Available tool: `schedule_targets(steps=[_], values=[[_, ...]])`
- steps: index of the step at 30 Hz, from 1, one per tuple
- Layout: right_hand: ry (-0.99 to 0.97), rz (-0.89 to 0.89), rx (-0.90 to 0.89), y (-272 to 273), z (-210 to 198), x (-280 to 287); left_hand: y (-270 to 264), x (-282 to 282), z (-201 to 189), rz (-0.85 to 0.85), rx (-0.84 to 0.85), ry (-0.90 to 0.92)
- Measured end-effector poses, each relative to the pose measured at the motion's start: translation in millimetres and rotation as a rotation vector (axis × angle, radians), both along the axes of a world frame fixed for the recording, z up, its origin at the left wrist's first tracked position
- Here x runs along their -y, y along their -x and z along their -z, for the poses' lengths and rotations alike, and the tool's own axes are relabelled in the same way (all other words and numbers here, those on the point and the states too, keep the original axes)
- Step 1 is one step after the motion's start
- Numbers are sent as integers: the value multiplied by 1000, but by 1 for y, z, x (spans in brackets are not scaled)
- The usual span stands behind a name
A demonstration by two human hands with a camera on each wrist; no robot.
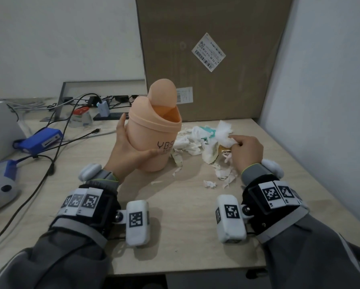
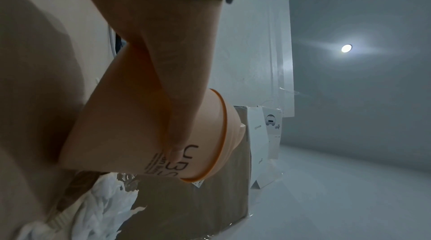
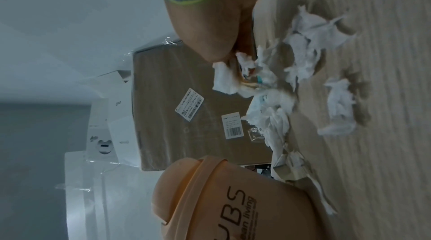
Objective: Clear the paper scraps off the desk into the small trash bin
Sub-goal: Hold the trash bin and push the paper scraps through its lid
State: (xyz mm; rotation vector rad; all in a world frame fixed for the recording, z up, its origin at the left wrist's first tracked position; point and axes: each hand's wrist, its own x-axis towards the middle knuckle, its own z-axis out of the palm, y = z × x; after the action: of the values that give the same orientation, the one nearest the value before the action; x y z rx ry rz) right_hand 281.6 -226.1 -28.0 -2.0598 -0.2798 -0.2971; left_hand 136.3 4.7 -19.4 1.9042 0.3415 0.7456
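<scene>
Left hand (image 1: 129, 151) gripping trash bin (image 1: 154, 134), right hand (image 1: 248, 151) pinching paper scraps (image 1: 224, 134)

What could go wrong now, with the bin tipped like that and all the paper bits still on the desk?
The left hand holds the peach bin tilted; if the grip slips, it might roll into the scraps. The right hand pinches one fluffy white tissue, which could tear. Lifting it may knock small bits toward the desk edge.
</scene>
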Motion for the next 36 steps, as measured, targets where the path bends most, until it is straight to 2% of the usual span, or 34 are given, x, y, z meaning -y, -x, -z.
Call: schedule_targets(steps=[7, 11, 13, 15, 17, 23, 26, 32, 36], values=[[84, 22, -142, 0, 2, 0, -1, -1, 2, 1, -1, 7], [146, -68, -213, 4, -3, -2, -2, -2, 3, -5, -6, 9], [254, -151, -223, 5, 0, -3, -1, -3, 3, -5, -11, 10], [385, -225, -210, 3, 5, -4, -1, -3, 3, -2, -12, 3], [412, -216, -165, 2, 6, -3, -1, -3, 2, -3, -18, -10], [268, -74, 13, -8, 6, 0, -1, -1, 1, 6, -20, -37], [193, -77, 155, -3, 0, 2, 0, -1, 1, 15, -30, -50], [-198, -59, 462, 10, -12, 0, -1, 0, 1, 12, -41, -110], [-260, -130, 615, 16, -14, -3, -1, 1, -1, 27, -35, -149]])
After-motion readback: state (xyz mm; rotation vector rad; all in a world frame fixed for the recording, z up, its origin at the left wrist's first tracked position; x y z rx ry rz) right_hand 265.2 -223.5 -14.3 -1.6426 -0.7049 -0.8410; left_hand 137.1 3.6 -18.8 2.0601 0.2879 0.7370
